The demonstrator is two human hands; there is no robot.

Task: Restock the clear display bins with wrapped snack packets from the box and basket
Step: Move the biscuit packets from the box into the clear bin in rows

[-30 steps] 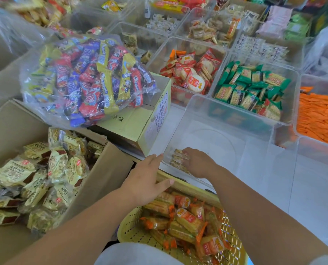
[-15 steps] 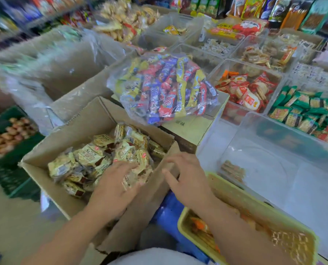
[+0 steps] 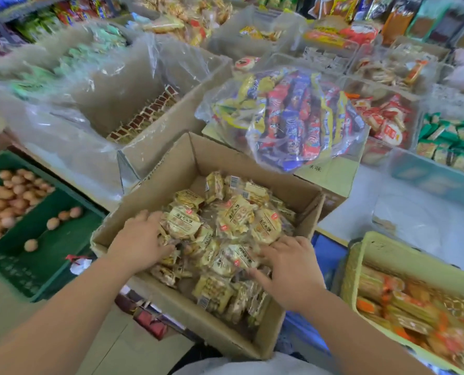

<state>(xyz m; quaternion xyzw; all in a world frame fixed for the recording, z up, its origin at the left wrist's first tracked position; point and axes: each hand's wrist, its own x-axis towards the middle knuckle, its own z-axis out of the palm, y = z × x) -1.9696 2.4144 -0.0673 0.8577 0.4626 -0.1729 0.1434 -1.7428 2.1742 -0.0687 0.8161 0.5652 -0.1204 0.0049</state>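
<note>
Shop counter w/ white top (image 3: pixel 361 212), crowded w/ clear display bins (image 3: pixel 415 212) running to the far edge. Shelves of bagged snacks (image 3: pixel 388 12) are lining the back of the rm, blurred. On the floor side at left, a green crate (image 3: pixel 49 239) is holding brown egg-shaped items (image 3: pixel 6 201).

Cardboard box (image 3: pixel 217 155) is sitting open at centre, against the counter's near edge. Yellow wrapped snack packets (image 3: pixel 236 220) are filling it. Left hand (image 3: pixel 141 240) is digging into the pile at the box's left edge, fingers curled down among the wrappers; can't tell if it's gripping any. Right hand (image 3: pixel 293 269) is lying on the pile by the box's right wall, fingers spread & straight, holding nothing.

Yellow basket (image 3: pixel 382 244) at the near right corner is carrying orange-wrapped packets (image 3: pixel 404 307). A clear bag of mixed bars (image 3: pixel 287 117) is resting on a carton (image 3: pixel 331 174) behind the box.

Writing: the yellow packets are showing black Chinese chars + red logo dots, some w/ barcodes; carton is bearing Chinese print. Too blurred to read a brand.
</note>
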